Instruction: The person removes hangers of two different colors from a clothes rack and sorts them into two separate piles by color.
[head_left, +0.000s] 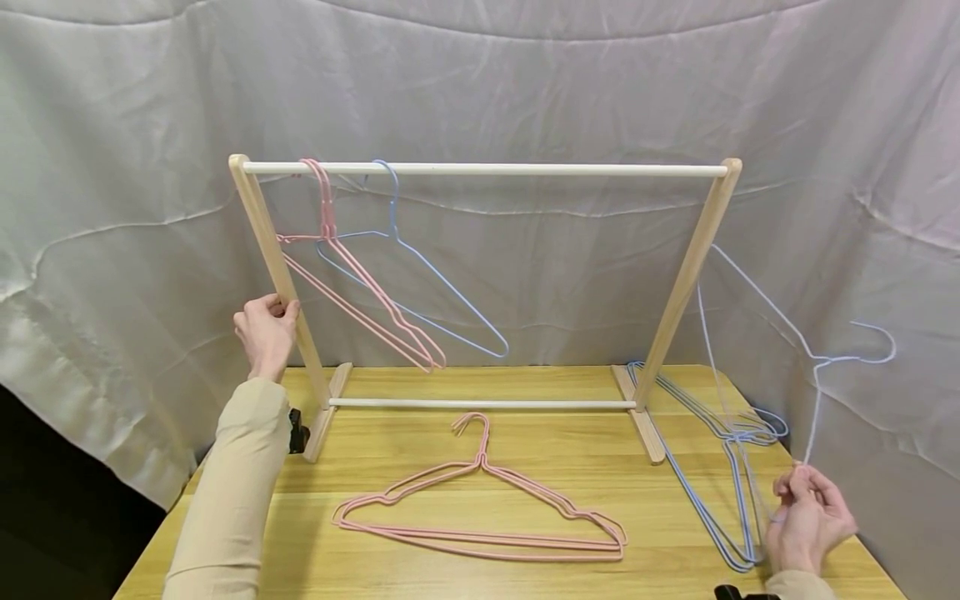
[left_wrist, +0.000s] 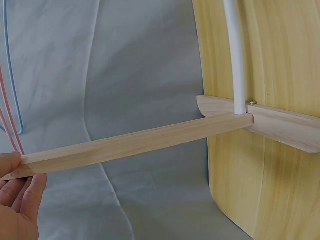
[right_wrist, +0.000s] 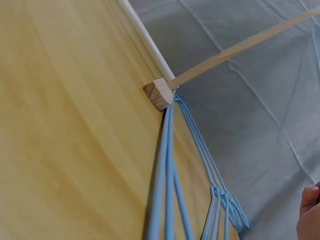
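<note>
Hangers (head_left: 481,460) on, before and right of the rack (head_left: 555,170) on the table (head_left: 570,446)

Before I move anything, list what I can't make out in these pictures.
- Right hand: in the right wrist view, mostly cut off by the right edge.
- Held blue hanger: in the head view, its lower part is blurred.
- Blue hanger pile: in the head view, overlapping wires obscure the count; the right post hides part.
- Right sleeve: in the head view, cut off by the bottom edge.
</note>
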